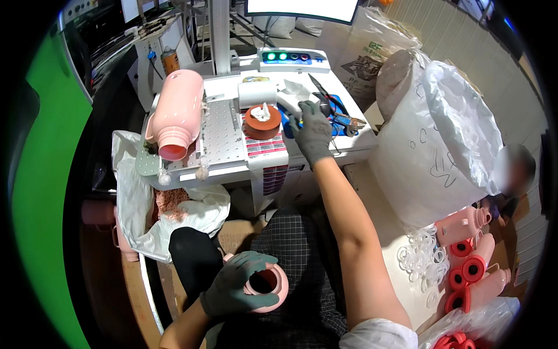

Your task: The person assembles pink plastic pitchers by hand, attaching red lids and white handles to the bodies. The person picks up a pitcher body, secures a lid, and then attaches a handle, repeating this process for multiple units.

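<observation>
On my lap, my left hand (235,285), in a grey glove, grips a pink flask shell (281,291) by the rim of its open round mouth. My right hand (314,135), also gloved, reaches across the bench with its fingers stretched out over the near side of a blue tray (337,106); I see nothing held in it. Long-nosed pliers (319,86) and cutters (350,121) lie on that tray. Left of this hand is a red-brown round roll (261,129) with crumpled white tissue on top, beside a white roll (257,95).
A larger pink flask (180,104) lies on the perforated plate (224,136). Behind is a button box (292,59) with green lights. A bag of pink scraps (203,218) hangs below. At right stand a white sack (407,157), white rings (419,256), several pink flasks (488,288) and another person (511,180).
</observation>
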{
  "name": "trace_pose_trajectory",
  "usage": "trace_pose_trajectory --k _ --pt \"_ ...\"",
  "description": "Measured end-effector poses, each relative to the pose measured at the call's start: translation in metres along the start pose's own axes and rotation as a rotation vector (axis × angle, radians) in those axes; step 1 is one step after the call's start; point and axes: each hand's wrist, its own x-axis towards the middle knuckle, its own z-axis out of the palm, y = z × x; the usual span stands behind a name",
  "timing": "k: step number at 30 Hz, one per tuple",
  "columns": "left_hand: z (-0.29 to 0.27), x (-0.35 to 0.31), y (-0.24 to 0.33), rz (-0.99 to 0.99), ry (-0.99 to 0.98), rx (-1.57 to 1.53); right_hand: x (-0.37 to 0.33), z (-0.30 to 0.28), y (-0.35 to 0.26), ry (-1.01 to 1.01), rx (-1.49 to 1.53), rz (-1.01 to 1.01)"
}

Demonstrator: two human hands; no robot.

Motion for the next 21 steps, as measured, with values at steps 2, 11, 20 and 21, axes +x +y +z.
trace_pose_trajectory --k 2,11,20,21 --pt "0.002 -0.008 -0.008 -0.002 0.015 0.078 -0.033 -0.040 -0.024 0.106 0.358 0.065" --pt "0.052 -0.002 -0.017 0.001 0.133 -0.196 -0.235 -0.248 -0.111 -0.580 0.690 0.086" --pt "0.046 -0.080 -0.074 -0.471 0.494 -0.283 -0.305 -0.304 -0.040 -0.258 1.179 0.861" --pt "0.049 -0.085 -0.080 -0.481 0.445 -0.288 -0.306 -0.307 -0.041 -0.301 1.166 0.837"
